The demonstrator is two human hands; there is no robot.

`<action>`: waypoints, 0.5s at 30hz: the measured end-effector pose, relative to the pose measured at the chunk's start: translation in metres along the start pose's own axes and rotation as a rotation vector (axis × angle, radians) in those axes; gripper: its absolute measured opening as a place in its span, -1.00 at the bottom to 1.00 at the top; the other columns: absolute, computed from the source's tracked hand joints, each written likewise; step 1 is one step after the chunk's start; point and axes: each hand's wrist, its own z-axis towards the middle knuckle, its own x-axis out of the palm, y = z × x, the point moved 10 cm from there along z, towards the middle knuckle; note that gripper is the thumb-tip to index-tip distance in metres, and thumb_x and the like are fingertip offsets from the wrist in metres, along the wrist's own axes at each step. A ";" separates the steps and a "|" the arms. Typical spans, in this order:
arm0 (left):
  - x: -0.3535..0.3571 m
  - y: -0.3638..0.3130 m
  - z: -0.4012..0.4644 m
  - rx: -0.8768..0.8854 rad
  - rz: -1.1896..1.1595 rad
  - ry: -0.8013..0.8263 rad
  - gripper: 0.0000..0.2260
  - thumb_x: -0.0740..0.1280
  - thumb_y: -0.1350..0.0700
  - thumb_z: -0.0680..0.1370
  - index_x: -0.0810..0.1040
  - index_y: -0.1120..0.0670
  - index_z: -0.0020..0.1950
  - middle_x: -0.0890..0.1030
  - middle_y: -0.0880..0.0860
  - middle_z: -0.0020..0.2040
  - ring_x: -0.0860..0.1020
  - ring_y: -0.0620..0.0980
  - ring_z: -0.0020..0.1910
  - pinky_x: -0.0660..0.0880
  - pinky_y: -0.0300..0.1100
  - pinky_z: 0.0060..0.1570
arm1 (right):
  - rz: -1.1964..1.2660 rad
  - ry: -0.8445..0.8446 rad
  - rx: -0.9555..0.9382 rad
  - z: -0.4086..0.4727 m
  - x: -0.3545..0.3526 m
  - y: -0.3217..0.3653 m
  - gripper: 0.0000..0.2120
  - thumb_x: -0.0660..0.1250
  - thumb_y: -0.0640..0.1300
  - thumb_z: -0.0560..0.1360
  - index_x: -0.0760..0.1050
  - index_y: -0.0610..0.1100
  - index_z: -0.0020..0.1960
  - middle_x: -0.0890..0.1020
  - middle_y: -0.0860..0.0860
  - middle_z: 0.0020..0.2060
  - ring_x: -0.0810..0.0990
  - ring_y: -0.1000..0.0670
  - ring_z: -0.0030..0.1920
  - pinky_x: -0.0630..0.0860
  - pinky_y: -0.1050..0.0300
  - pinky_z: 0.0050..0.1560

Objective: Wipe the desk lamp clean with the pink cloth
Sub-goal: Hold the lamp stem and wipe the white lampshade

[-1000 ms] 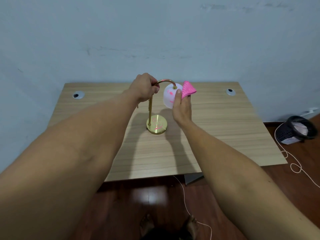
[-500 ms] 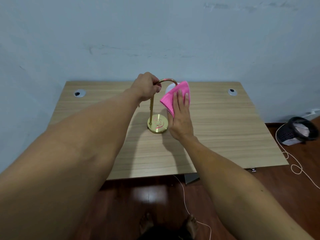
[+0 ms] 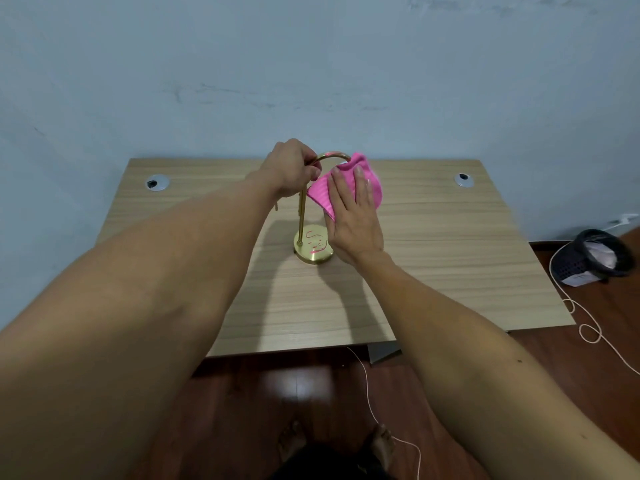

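Mid-clean at a wooden desk (image 3: pixel 433 271) set against a pale blue wall (image 3: pixel 311 64): left hand (image 3: pixel 292 168) closed around the curved top of a brass desk lamp (image 3: pixel 302 216), evidently to steady a light, top-heavy piece against the push of the wiping. Right hand (image 3: pixel 353 216) flat and open, fingers (image 3: pixel 360 181) spread across a pink cloth (image 3: pixel 320 194), pressing it over the lamp's shade; shade itself fully hidden beneath cloth and palm, so contact judged rather than seen. Cloth draped broadly rather than bunched, probably to cover more of the rounded surface in each pass. Lamp upright near the middle of the desk, slim stem rising from a round brass base (image 3: pixel 313 245) marked with pink scrawl, not yet wiped, which suggests more work ahead lower down. Hands just beside each other at the arch, one bracing, one rubbing. Two cable grommets, left (image 3: pixel 157 182) and right (image 3: pixel 463 179), near the back corners of the desk. To the right on the dark wooden floor (image 3: pixel 588 341), a black waste basket (image 3: pixel 595 258) and a loose pale cord (image 3: pixel 585 327). Risk, on this view: a hard sideways rub tipping the lamp, should the bracing grip loosen.
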 end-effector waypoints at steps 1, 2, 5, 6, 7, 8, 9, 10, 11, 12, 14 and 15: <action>0.000 0.000 0.000 -0.002 -0.008 -0.001 -0.91 0.41 0.18 0.52 0.73 0.11 -0.09 0.69 0.05 -0.20 0.60 0.00 -0.17 0.54 -0.16 -0.08 | -0.021 0.014 -0.034 -0.004 0.003 -0.002 -0.40 0.14 -0.03 0.67 0.15 -0.27 0.63 0.18 -0.18 0.64 0.03 -0.37 0.63 0.06 -0.33 0.59; 0.001 0.000 0.000 -0.005 -0.014 -0.001 -0.91 0.41 0.18 0.52 0.73 0.11 -0.09 0.69 0.05 -0.20 0.59 0.00 -0.18 0.54 -0.16 -0.09 | -0.036 0.030 -0.075 -0.012 0.005 -0.005 -0.39 0.13 -0.01 0.67 0.13 -0.26 0.64 0.16 -0.17 0.64 0.02 -0.35 0.63 0.06 -0.33 0.60; 0.002 0.001 0.000 -0.014 -0.013 -0.003 -0.91 0.41 0.17 0.50 0.72 0.09 -0.11 0.69 0.05 -0.20 0.58 0.00 -0.20 0.53 -0.17 -0.11 | 0.000 0.063 -0.133 -0.039 0.005 -0.016 -0.37 0.13 -0.03 0.66 0.09 -0.25 0.65 0.12 -0.15 0.66 -0.02 -0.30 0.65 0.07 -0.27 0.61; 0.001 0.001 0.000 -0.017 -0.015 -0.003 -0.91 0.41 0.17 0.49 0.72 0.08 -0.12 0.68 0.05 -0.22 0.58 0.00 -0.21 0.53 -0.17 -0.12 | 0.032 0.055 -0.116 -0.041 0.002 -0.019 -0.38 0.13 -0.06 0.66 0.10 -0.26 0.65 0.13 -0.17 0.65 -0.01 -0.31 0.65 0.08 -0.27 0.61; 0.001 0.001 0.000 -0.020 -0.018 0.000 -0.91 0.41 0.18 0.49 0.72 0.08 -0.12 0.67 0.04 -0.23 0.57 0.00 -0.22 0.53 -0.18 -0.13 | 0.062 0.037 -0.089 -0.037 -0.001 -0.018 -0.39 0.12 -0.08 0.66 0.11 -0.29 0.64 0.15 -0.20 0.64 0.01 -0.32 0.64 0.08 -0.27 0.61; 0.001 0.001 0.000 -0.020 -0.023 0.003 -0.91 0.41 0.18 0.50 0.72 0.08 -0.12 0.66 0.02 -0.25 0.58 -0.01 -0.23 0.53 -0.18 -0.14 | 0.085 0.017 -0.055 -0.029 -0.005 -0.016 -0.40 0.10 -0.08 0.66 0.12 -0.31 0.63 0.16 -0.22 0.63 0.03 -0.33 0.63 0.08 -0.28 0.61; 0.001 0.000 0.001 -0.018 -0.025 0.006 -0.92 0.41 0.19 0.50 0.72 0.09 -0.11 0.66 0.01 -0.26 0.58 -0.03 -0.24 0.53 -0.18 -0.14 | 0.098 0.006 -0.022 -0.019 -0.007 -0.014 -0.40 0.10 -0.08 0.67 0.12 -0.32 0.63 0.17 -0.23 0.63 0.04 -0.34 0.63 0.07 -0.28 0.62; 0.001 -0.001 0.001 -0.014 -0.019 0.009 -0.92 0.42 0.20 0.51 0.72 0.10 -0.11 0.66 0.01 -0.26 0.59 -0.04 -0.24 0.54 -0.18 -0.13 | 0.091 0.006 -0.005 -0.010 -0.007 -0.011 -0.40 0.11 -0.08 0.67 0.12 -0.31 0.63 0.17 -0.23 0.63 0.05 -0.33 0.63 0.05 -0.27 0.62; 0.001 -0.001 0.000 -0.011 -0.009 0.013 -0.92 0.43 0.20 0.51 0.72 0.10 -0.10 0.66 0.01 -0.25 0.60 -0.04 -0.24 0.55 -0.18 -0.12 | 0.062 0.017 -0.008 -0.003 -0.007 -0.008 -0.40 0.12 -0.06 0.67 0.12 -0.30 0.63 0.16 -0.22 0.63 0.04 -0.32 0.64 0.03 -0.27 0.63; 0.000 -0.001 0.000 -0.009 -0.007 0.016 -0.93 0.43 0.20 0.52 0.72 0.10 -0.09 0.67 0.02 -0.24 0.60 -0.04 -0.23 0.55 -0.17 -0.10 | 0.024 0.035 -0.026 -0.001 -0.005 -0.006 -0.39 0.12 -0.04 0.68 0.12 -0.28 0.64 0.15 -0.20 0.64 0.03 -0.31 0.64 0.02 -0.27 0.63; 0.000 -0.001 0.000 -0.009 -0.020 0.017 -0.93 0.43 0.20 0.52 0.72 0.11 -0.09 0.66 0.02 -0.24 0.59 -0.04 -0.23 0.55 -0.16 -0.11 | -0.033 0.061 -0.098 -0.010 -0.003 -0.006 -0.38 0.10 -0.01 0.68 0.09 -0.24 0.65 0.13 -0.16 0.65 0.01 -0.27 0.65 0.00 -0.25 0.64; 0.000 -0.002 0.000 -0.010 -0.020 0.017 -0.93 0.43 0.20 0.52 0.73 0.10 -0.10 0.66 0.01 -0.24 0.59 -0.04 -0.23 0.54 -0.17 -0.12 | -0.050 0.067 -0.151 -0.019 -0.003 -0.009 -0.38 0.10 0.00 0.68 0.09 -0.23 0.66 0.12 -0.14 0.66 0.00 -0.25 0.65 0.00 -0.23 0.64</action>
